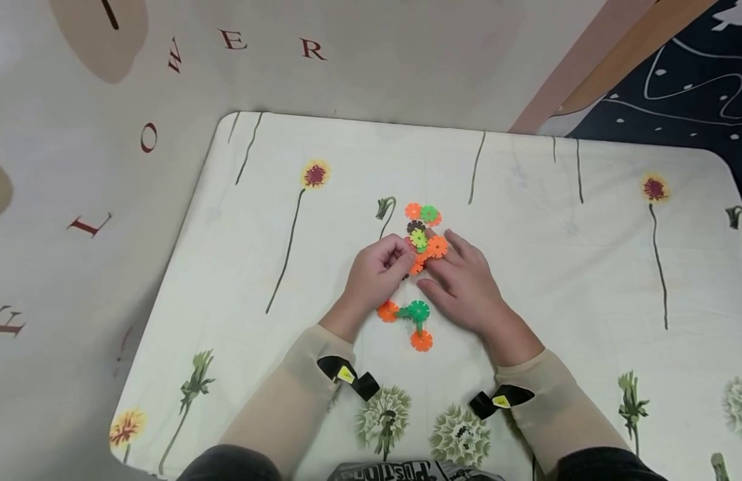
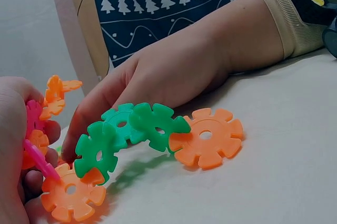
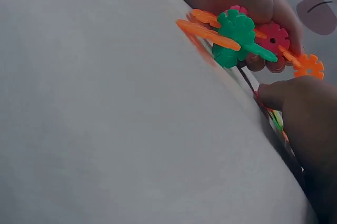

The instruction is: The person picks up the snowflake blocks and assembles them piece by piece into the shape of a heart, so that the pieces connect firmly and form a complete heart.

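Note:
My left hand [image 1: 377,272] grips a small cluster of joined flower-shaped plastic discs, its thumb and fingers pinching together. A red-pink disc [image 3: 274,40] shows at its fingers, with an orange disc [image 3: 309,66] projecting beyond them. Across from it, my right hand [image 1: 467,284] reaches down with spread, relaxed fingers at the loose discs; raised orange discs [image 1: 437,246] overlap its fingers in the head view. Below both hands lies a joined chain of green discs [image 2: 159,127] with an orange disc [image 2: 207,138] at each end.
Several loose discs, among them a green one [image 1: 429,213] and an orange one [image 1: 413,211], lie in a little pile beyond my hands. A white cloth with printed flowers covers the table [image 1: 563,267]. A pale lettered surface [image 1: 383,73] borders its far edge.

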`<state>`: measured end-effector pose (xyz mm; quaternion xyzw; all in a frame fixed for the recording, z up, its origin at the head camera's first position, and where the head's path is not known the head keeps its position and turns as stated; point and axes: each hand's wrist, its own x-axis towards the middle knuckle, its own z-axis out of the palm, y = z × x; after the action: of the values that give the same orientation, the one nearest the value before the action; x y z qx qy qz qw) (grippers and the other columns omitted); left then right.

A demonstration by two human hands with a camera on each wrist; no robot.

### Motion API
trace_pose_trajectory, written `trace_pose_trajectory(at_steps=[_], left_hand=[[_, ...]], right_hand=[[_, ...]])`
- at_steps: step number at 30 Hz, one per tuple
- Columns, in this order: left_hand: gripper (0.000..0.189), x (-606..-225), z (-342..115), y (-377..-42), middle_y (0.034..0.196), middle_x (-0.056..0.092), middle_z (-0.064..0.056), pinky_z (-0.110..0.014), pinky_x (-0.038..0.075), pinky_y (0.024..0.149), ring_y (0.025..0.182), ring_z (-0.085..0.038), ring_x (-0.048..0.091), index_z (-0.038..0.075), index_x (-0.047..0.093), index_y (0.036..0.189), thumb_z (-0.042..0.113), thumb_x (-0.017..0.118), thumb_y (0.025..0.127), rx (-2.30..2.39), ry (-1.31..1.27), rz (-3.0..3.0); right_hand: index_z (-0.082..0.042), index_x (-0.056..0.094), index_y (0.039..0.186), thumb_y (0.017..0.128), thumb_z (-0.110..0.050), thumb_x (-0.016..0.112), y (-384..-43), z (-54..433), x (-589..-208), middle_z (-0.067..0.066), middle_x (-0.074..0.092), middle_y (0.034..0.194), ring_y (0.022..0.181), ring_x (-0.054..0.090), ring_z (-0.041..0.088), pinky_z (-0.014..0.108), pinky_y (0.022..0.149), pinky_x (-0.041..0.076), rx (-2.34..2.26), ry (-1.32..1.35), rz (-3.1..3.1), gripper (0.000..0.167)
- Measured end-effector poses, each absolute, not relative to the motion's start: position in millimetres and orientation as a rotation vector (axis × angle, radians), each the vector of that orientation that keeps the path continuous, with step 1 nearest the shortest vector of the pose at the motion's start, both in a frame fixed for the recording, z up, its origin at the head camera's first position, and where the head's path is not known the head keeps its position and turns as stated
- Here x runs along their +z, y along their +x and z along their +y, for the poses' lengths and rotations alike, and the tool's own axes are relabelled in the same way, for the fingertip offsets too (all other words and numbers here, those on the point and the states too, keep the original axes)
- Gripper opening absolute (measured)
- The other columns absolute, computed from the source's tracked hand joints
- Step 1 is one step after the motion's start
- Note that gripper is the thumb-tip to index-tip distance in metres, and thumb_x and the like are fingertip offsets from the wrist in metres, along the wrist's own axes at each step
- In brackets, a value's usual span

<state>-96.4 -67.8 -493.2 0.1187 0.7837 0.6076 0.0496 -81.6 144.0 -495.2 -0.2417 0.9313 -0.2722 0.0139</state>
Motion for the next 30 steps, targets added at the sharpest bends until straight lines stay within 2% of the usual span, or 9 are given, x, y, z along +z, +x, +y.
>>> trace_pose_trajectory(at_steps=[7, 14, 16, 22, 26, 30], left_hand=[[0.013, -495.1, -67.9, -96.3, 0.071, 0.053, -0.002, -0.03, 0.041, 0.063, 0.065, -0.019, 0.05, 0.013, 0.062, 0.09, 0.015, 0.064, 0.102, 1.858, 0.365, 2.386], [0.014, -495.9, -68.4, -95.5, 0.072, 0.053, -0.002, -0.03, 0.041, 0.065, 0.066, -0.019, 0.05, 0.013, 0.062, 0.091, 0.016, 0.065, 0.104, 1.85, 0.352, 2.384], [0.014, -496.0, -68.5, -95.5, 0.072, 0.053, -0.002, -0.03, 0.041, 0.065, 0.066, -0.019, 0.05, 0.013, 0.062, 0.09, 0.016, 0.065, 0.104, 1.85, 0.354, 2.383], [0.013, -495.7, -68.5, -95.7, 0.071, 0.053, -0.002, -0.029, 0.041, 0.065, 0.066, -0.02, 0.05, 0.013, 0.063, 0.09, 0.015, 0.066, 0.103, 1.864, 0.35, 2.373], [0.013, -495.6, -68.9, -95.6, 0.071, 0.052, -0.002, -0.03, 0.042, 0.065, 0.066, -0.02, 0.05, 0.013, 0.063, 0.091, 0.015, 0.066, 0.103, 1.869, 0.347, 2.362], [0.014, -495.2, -68.9, -95.5, 0.072, 0.053, -0.003, -0.03, 0.042, 0.065, 0.066, -0.02, 0.051, 0.013, 0.063, 0.091, 0.015, 0.066, 0.104, 1.867, 0.348, 2.356]], right_hand=[[-0.01, 0.076, 0.114, 0.101, -0.033, 0.066, -82.7, 144.7, -499.3, 0.011, 0.053, 0.16, 0.154, 0.032, 0.041, 0.066, 0.12, 0.023, -0.904, -0.793, 2.923, 0.028], [-0.009, 0.07, 0.137, 0.094, -0.038, 0.072, -84.5, 146.1, -503.8, 0.01, 0.063, 0.147, 0.146, 0.042, 0.04, 0.062, 0.119, 0.028, -1.013, -0.823, 2.93, 0.052], [-0.008, 0.069, 0.138, 0.094, -0.036, 0.072, -84.3, 145.9, -503.6, 0.011, 0.065, 0.145, 0.144, 0.043, 0.04, 0.061, 0.119, 0.028, -1.041, -0.826, 2.931, 0.053], [-0.005, 0.074, 0.127, 0.097, -0.018, 0.073, -84.8, 144.0, -502.7, 0.012, 0.072, 0.132, 0.13, 0.056, 0.037, 0.054, 0.113, 0.039, -1.321, -0.761, 2.918, 0.033], [-0.005, 0.079, 0.117, 0.097, -0.006, 0.075, -83.0, 142.2, -500.5, 0.008, 0.077, 0.116, 0.117, 0.064, 0.028, 0.037, 0.104, 0.048, -1.591, -0.564, 2.904, 0.021], [-0.002, 0.081, 0.113, 0.092, 0.004, 0.078, -81.6, 141.5, -500.5, 0.011, 0.077, 0.109, 0.105, 0.068, 0.024, 0.023, 0.094, 0.052, -1.789, -0.364, 2.888, 0.022]])
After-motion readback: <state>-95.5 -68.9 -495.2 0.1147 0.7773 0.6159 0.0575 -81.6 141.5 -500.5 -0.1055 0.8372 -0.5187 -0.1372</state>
